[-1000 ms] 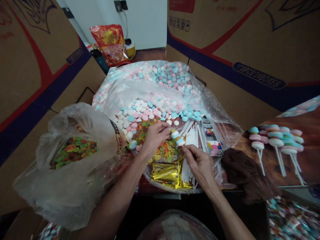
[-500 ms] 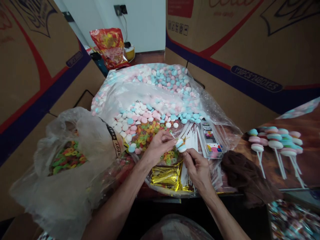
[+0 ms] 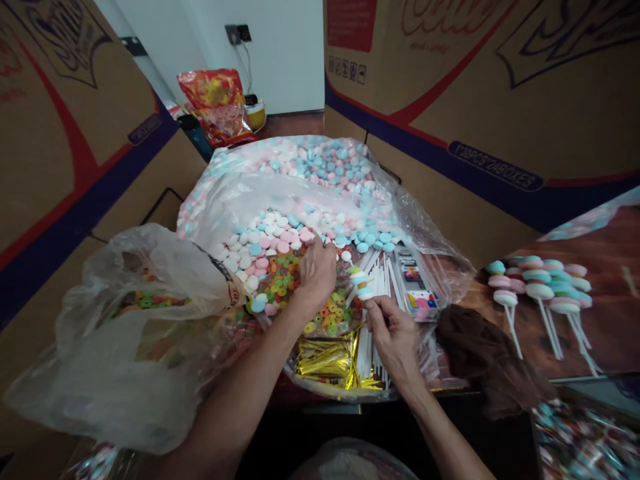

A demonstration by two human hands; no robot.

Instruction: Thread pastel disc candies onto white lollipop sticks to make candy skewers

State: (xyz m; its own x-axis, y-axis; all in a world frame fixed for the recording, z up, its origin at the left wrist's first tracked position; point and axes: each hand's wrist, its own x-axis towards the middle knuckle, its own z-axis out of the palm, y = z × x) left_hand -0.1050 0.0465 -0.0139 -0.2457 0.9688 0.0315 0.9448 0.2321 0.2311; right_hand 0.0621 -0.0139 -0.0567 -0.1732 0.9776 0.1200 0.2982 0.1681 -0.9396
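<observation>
My right hand pinches a candy skewer, a stick threaded with white, blue and yellowish sweets, over the loose white sticks. My left hand reaches to the near edge of the pink, white and blue marshmallow candies. The back of that hand faces me and its fingertips are mostly hidden, so its grip is unclear. Gummy rings in several colours lie under and beside my left wrist. Gold twist ties sit nearer to me.
Finished-looking candy skewers lie at right, beyond a brown cloth. A plastic bag of gummy rings stands at left. Large cardboard boxes flank the table. A red snack bag stands at the back.
My left hand has left the skewer and moved away and leftward to the marshmallow candies. My right hand still holds the skewer, now more upright. The view has shifted slightly.
</observation>
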